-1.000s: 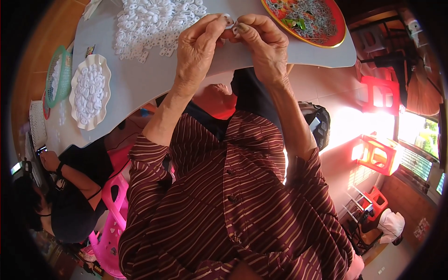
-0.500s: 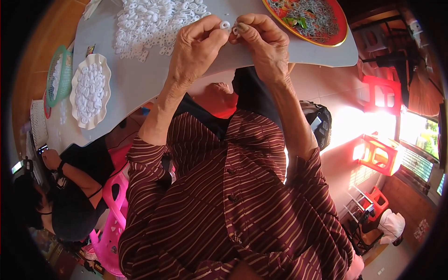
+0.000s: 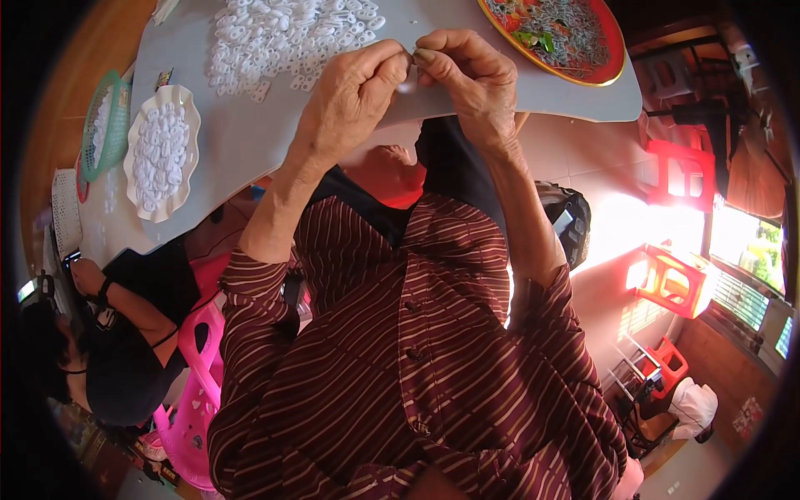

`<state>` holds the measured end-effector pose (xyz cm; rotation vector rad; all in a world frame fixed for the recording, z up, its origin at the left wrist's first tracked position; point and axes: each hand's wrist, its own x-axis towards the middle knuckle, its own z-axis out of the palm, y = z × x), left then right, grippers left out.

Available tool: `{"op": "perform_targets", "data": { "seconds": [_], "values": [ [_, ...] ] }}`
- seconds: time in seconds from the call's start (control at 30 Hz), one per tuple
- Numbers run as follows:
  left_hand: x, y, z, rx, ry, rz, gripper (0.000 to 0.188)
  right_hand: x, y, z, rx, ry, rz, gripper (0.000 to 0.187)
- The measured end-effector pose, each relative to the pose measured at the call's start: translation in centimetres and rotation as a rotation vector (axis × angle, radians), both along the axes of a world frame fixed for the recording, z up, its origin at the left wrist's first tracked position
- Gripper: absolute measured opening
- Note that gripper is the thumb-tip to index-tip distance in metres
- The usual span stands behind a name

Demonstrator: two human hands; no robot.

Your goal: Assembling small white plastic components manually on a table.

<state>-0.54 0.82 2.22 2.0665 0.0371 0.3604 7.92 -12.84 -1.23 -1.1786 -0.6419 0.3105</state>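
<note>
Over the near edge of the table my left hand (image 3: 350,100) and my right hand (image 3: 479,83) meet, thumbs and forefingers pinched with the tips nearly touching. A small white plastic piece (image 3: 407,86) shows, blurred, below my left fingertips; it looks held by that hand. What my right fingertips pinch is too small and hidden to tell. Beyond my left hand spreads a pile of small white plastic pieces with holes (image 3: 279,37). To the right of my right hand lies a red round tray (image 3: 617,62) with many thin grey metal bits and a few green ones.
On the left of the grey table (image 3: 233,137) stand a scalloped white dish (image 3: 193,158) of white pieces and a green basket (image 3: 121,125). Another person (image 3: 125,367) sits at lower left by a pink chair (image 3: 193,417). Red stools (image 3: 673,279) stand on the right.
My fingertips have come closer together. The white piece that showed at my left fingertips now hangs lower and blurred, and the one at my right fingertips is no longer visible.
</note>
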Motion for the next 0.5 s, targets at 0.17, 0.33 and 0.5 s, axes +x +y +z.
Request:
{"op": "perform_targets", "data": {
  "seconds": [0.17, 0.33, 0.5],
  "values": [
    [-0.4, -0.9, -2.2, -0.430, 0.017, 0.018, 0.020, -0.7, 0.5, 0.5, 0.018, 0.042, -0.063, 0.009],
    [-0.5, -0.8, -1.9, -0.613, -0.108, 0.082, 0.018, 0.3, 0.5, -0.5, 0.055, 0.092, -0.164, 0.012],
    [-4.9, -2.5, -2.6, -0.481, 0.054, -0.121, 0.017, 0.4, 0.4, 0.8, 0.226, 0.267, -0.055, 0.013]
  ]
}}
